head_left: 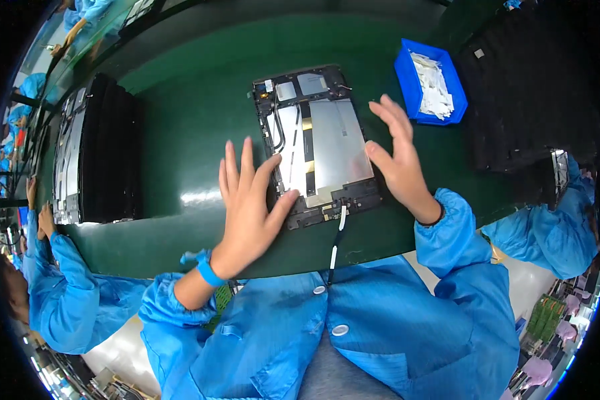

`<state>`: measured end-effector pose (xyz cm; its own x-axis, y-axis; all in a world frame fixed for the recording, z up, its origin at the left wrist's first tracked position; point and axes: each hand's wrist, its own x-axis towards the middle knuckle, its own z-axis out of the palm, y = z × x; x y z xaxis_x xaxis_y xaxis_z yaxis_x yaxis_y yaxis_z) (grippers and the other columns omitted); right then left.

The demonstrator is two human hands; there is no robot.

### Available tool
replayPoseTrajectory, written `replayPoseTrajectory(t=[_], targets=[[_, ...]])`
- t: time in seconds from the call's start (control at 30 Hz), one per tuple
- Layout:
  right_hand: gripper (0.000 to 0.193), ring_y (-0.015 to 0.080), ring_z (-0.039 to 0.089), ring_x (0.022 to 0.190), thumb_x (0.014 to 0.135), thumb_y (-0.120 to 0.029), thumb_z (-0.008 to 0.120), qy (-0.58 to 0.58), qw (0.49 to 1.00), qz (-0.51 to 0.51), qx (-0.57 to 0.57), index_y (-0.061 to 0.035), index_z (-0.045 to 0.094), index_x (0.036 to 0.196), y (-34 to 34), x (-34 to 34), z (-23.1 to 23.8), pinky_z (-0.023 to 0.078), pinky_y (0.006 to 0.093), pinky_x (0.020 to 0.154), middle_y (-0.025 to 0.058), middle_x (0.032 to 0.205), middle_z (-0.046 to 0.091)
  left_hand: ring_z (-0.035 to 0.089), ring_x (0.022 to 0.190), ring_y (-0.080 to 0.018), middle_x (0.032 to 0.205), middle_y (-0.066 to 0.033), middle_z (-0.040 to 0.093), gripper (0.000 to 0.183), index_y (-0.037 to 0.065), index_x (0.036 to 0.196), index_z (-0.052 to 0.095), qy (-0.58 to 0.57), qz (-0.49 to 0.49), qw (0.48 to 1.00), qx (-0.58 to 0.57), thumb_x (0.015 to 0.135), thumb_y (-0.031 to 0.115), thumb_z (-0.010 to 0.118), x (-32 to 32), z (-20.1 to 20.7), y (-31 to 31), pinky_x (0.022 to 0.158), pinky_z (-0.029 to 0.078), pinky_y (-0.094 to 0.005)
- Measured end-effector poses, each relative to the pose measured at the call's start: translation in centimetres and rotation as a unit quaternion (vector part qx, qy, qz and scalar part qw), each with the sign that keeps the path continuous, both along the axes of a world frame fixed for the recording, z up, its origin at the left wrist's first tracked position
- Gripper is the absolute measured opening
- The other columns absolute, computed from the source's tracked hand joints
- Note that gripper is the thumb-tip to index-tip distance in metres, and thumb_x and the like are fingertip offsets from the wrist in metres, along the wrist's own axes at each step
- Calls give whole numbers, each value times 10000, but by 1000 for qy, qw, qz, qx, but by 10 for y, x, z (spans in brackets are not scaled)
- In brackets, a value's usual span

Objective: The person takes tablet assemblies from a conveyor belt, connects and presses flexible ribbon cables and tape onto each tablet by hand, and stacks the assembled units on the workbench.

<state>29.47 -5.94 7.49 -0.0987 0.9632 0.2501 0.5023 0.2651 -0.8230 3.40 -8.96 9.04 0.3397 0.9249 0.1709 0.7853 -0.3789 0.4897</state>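
Note:
An opened tablet (343, 147) lies in front of me, its silver battery plates and black frame facing up. A short black-and-white ribbon cable (334, 253) runs from its near edge toward me and over the table edge. My left hand (247, 207) rests at the tablet's left side, fingers spread, the thumb and forefinger touching its left part. On the other side, my right hand (400, 160) is open, with its thumb at the right edge and its fingers raised apart. Neither hand grips anything. A blue band circles my left wrist.
A blue bin (461, 107) of white strips stands at the right back. Black foam trays (533, 93) are stacked beyond it. At left, another black stack (110, 153) holds tablet parts. The green tabletop (180, 133) lies between; co-workers in blue sit on both sides.

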Motion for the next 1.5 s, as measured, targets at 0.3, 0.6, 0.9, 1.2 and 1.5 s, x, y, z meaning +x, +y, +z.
replayPoseTrajectory(t=[0.3, 0.6, 0.9, 1.2, 1.5], targets=[[308, 338, 284, 1360, 797, -57, 603, -100, 982, -1, 159, -117, 639, 1098, 18, -9, 32, 216, 447, 1101, 111, 1385, 466, 281, 1341, -395, 1388, -125, 472, 155, 149, 824, 673, -95, -61, 976, 184, 697, 156, 761, 20, -12, 49, 1070, 193, -512], [179, 237, 595, 857, 721, -147, 748, -104, 966, 220, 91, -86, 652, 860, 7, -35, 31, 436, 359, 758, 41, 853, 632, 513, 933, -92, 906, 122, 623, 122, 310, 755, 626, 24, -164, 885, 435, 697, 220, 686, 0, -19, 24, 1012, 259, -368], [82, 267, 549, 766, 758, -107, 678, -191, 953, 173, 160, -87, 608, 796, 7, -44, 29, 410, 367, 681, 57, 791, 577, 577, 915, -86, 930, 99, 645, 120, 259, 809, 652, 24, -223, 887, 403, 722, 179, 675, 0, -17, 19, 1010, 290, -363], [95, 76, 549, 746, 879, -94, 646, -154, 951, -164, 210, -3, 630, 901, 50, 66, 56, 447, 228, 704, 16, 788, 613, 630, 849, -158, 809, 14, 671, 162, 132, 848, 725, -237, -112, 958, 119, 697, 82, 758, 28, -6, 46, 991, 316, -405], [209, 197, 591, 858, 829, -71, 650, -340, 863, -235, 289, -64, 662, 1038, 55, 87, 46, 456, 304, 797, 66, 981, 645, 377, 1274, -341, 1230, -73, 549, 154, 105, 872, 623, -157, 21, 984, 80, 765, 122, 732, 35, -32, 53, 1045, 214, -452]])
